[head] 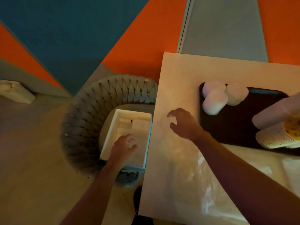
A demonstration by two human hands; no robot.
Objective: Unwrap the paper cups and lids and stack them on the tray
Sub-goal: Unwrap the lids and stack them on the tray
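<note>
A black tray [240, 125] lies on the pale table at the right. White lid stacks [214, 98] stand at its far left corner, and tall stacks of paper cups [274, 135] stand at its right edge. My right hand [183, 124] hovers over the table just left of the tray, fingers loosely curled and holding nothing. My left hand [125, 146] reaches down into a white box [110, 135] on the chair, its fingers curled around something small and pale that is too blurred to identify. More wrapped white packs [125, 125] lie at the back of the box.
The white box sits on a grey woven chair [90, 108] pressed against the left edge of the table [175, 168]. Crumpled clear plastic wrap [209, 181] lies on the table's near side. Orange, blue and grey floor panels lie beyond. A white object [14, 91] stands at far left.
</note>
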